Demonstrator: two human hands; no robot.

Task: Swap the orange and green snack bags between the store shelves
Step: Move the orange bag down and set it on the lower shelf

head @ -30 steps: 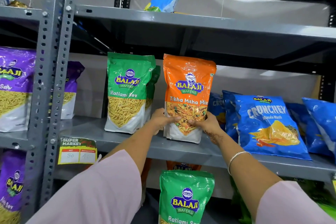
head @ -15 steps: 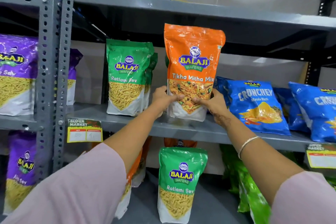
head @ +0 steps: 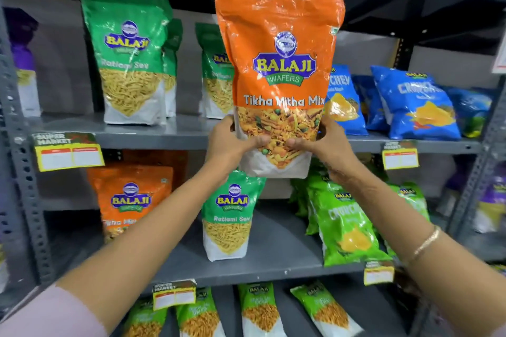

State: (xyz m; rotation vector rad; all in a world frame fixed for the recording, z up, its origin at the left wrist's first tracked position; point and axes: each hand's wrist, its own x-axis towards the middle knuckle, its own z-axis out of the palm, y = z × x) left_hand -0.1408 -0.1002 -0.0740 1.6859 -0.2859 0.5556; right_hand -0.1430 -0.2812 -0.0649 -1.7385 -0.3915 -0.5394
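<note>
An orange Tikha Mitha Mix bag (head: 279,63) is held upright in the air in front of the upper shelf (head: 153,133). My left hand (head: 232,142) grips its lower left side and my right hand (head: 325,142) its lower right side. Green Ratlami Sev bags (head: 128,55) stand on the upper shelf at the left, with another green bag (head: 216,76) partly hidden behind the orange one. On the lower shelf (head: 273,262) stand an orange bag (head: 128,200) at the left and a green Ratlami Sev bag (head: 230,216) in the middle.
Blue Crunchex bags (head: 416,107) lean on the upper shelf at the right. Light green chip bags (head: 345,224) fill the right of the lower shelf. Price tags (head: 68,152) hang on the shelf edges. A perforated grey upright (head: 24,172) stands at the left. Several small green bags (head: 260,309) lie on the bottom shelf.
Both hands have lifted the orange bag off the upper shelf and drawn it towards me. My view has tilted down, so the lower and bottom shelves show.
</note>
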